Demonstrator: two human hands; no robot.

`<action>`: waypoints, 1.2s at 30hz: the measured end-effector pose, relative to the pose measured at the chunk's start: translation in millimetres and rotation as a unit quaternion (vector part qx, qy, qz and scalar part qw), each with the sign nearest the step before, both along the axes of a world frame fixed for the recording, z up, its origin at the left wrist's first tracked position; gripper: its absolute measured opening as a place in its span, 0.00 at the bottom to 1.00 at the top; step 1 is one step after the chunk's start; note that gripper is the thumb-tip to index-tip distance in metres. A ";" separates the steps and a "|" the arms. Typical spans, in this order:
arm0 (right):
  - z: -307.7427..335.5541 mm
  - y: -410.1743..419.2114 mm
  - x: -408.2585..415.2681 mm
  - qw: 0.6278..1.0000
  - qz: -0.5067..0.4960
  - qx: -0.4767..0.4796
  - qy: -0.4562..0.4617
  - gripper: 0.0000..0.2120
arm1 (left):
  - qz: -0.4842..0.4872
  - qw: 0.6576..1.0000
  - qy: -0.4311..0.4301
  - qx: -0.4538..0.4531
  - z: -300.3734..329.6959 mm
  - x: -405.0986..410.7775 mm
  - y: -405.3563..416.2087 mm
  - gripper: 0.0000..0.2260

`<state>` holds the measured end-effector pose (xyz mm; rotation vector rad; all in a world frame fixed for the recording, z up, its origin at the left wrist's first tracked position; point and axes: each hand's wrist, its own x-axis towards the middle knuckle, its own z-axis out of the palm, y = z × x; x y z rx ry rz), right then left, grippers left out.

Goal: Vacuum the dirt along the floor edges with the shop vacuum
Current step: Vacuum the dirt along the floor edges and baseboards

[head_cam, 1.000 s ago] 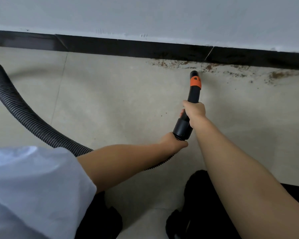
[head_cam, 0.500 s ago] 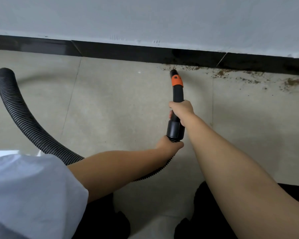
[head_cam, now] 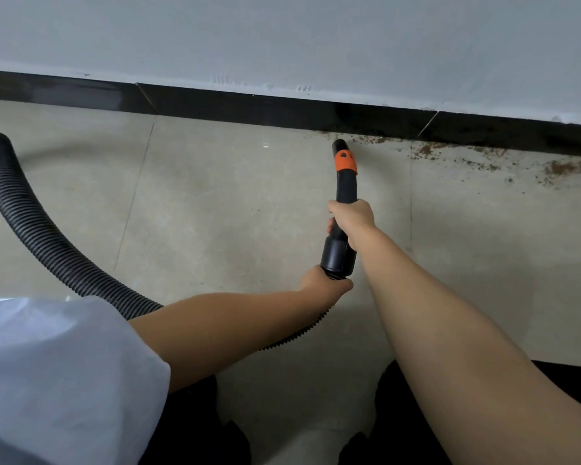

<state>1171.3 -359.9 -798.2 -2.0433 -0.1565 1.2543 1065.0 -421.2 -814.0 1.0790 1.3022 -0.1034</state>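
Observation:
A black vacuum nozzle [head_cam: 345,182] with an orange band points at the floor edge, its tip close to the black baseboard [head_cam: 249,107]. My right hand [head_cam: 353,219] grips the nozzle at mid-length. My left hand [head_cam: 326,285] holds the ribbed black hose [head_cam: 47,243] just behind the nozzle's wide cuff. Brown dirt [head_cam: 457,154] lies scattered along the baseboard, starting at the nozzle tip and running right, with a thicker patch [head_cam: 564,167] at the far right.
The floor is beige tile [head_cam: 232,203] with thin joints. A grey-white wall [head_cam: 282,38] rises above the baseboard. The hose loops away to the left edge. My dark trousers and shoes show at the bottom.
The nozzle tip has shifted left along the baseboard relative to the dirt. The brown specks left of the tile joint look thinner. Both hands keep their hold.

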 end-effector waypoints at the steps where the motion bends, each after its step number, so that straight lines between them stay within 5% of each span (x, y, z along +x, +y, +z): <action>1: -0.3 -5.0 6.3 1.000 -0.008 -0.004 -0.005 0.07 | -0.012 1.000 -0.004 -0.003 0.3 5.1 -3.1 0.07; 13: 6.3 -18.3 70.3 0.998 -0.056 -0.025 -0.026 0.05 | -0.042 0.998 -0.035 -0.027 7.3 63.3 -10.6 0.07; 36: 3.2 20.9 26.4 1.000 0.022 -0.013 -0.011 0.05 | 0.028 0.999 -0.023 -0.014 10.1 27.1 12.6 0.09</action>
